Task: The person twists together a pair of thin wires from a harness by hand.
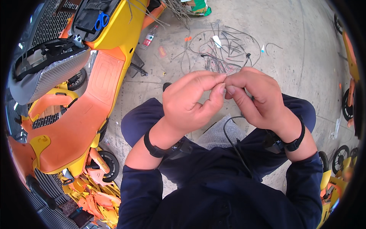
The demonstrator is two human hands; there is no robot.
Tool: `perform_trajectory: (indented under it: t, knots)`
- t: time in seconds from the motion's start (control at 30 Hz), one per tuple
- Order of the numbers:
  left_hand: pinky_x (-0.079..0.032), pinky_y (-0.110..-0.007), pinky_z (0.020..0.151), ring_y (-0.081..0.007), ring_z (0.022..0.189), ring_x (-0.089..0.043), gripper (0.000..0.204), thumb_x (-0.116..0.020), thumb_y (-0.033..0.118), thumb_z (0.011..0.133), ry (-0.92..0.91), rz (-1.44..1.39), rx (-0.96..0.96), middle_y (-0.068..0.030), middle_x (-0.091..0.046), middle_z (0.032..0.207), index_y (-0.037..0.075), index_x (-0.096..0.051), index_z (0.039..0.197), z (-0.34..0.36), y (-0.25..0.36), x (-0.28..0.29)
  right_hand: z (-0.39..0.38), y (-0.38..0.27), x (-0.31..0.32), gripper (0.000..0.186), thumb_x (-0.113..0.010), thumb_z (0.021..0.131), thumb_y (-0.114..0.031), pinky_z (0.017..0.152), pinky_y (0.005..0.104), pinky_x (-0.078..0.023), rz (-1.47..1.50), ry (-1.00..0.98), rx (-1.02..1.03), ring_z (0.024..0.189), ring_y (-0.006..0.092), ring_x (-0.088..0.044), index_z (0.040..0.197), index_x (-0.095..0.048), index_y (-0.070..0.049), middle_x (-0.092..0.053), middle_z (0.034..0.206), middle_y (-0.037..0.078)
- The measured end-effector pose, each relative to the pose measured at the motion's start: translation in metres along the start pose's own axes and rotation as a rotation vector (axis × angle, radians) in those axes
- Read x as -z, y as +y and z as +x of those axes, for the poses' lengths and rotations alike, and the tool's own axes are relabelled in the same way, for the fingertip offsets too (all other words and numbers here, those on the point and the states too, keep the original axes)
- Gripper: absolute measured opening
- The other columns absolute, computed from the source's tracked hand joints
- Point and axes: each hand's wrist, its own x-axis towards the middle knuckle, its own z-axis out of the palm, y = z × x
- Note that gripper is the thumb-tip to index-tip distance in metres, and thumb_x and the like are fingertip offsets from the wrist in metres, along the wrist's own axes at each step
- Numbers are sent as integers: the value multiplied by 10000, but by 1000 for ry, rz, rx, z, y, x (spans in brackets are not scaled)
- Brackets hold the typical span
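Observation:
My left hand (190, 100) and my right hand (263, 98) meet in front of me, above my knees. Thumb and forefinger are pinched on each, and the fingertips almost touch. Whatever lies between them is too small or too hidden to make out. Below the hands, a thin black cable (225, 133) curves over my lap. One end of it passes out of sight beneath my right hand, and I cannot tell whether the hand holds it. Beyond the fingertips, a tangle of dark cables (228, 47) lies on the concrete floor.
Close on my left stands a yellow and orange scooter (101, 78) with blue scissors (101, 21) on top. A plastic bottle (149, 37) lies beside it. Bubble wrap (219, 135) is between my legs. Yellow and orange parts (97, 202) are piled at lower left; more vehicles line the right edge.

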Motion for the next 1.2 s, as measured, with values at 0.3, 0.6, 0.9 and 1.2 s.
perform_trajectory:
  t: [0.3, 0.6, 0.9, 1.2]
  knots:
    - [-526, -254, 557, -185, 626, -662, 174, -684, -36, 711, 29, 113, -36, -105, -680, 766, -7, -690, 882, -1, 4, -2, -2, -3, 0, 183, -615, 763, 43, 577, 336, -449, -20, -9, -2, 597, 255, -555, 937, -630, -12, -575, 679, 83]
    - [-525, -252, 588, -174, 646, -664, 157, -690, -25, 742, -23, -82, 60, -113, -684, 766, -16, -700, 898, 0, -1, 2, 1, -3, 3, 170, -605, 783, 47, 584, 327, -467, 16, 4, -4, 632, 258, -594, 942, -629, -10, -613, 711, 91]
    - [-527, -256, 595, -180, 653, -660, 159, -692, -36, 727, 19, -71, 88, -115, -675, 756, -22, -694, 886, -2, 3, -3, 0, -1, 1, 187, -613, 765, 63, 559, 333, -454, -41, 13, 46, 595, 262, -555, 936, -628, -12, -619, 741, 87]
    - [-526, -252, 639, -183, 726, -663, 155, -660, -36, 762, 135, -484, 421, -128, -664, 836, -24, -658, 916, -5, 11, -13, 1, -2, 3, 193, -602, 770, 56, 592, 333, -470, -18, 9, 20, 635, 261, -586, 947, -623, -20, -628, 767, 87]
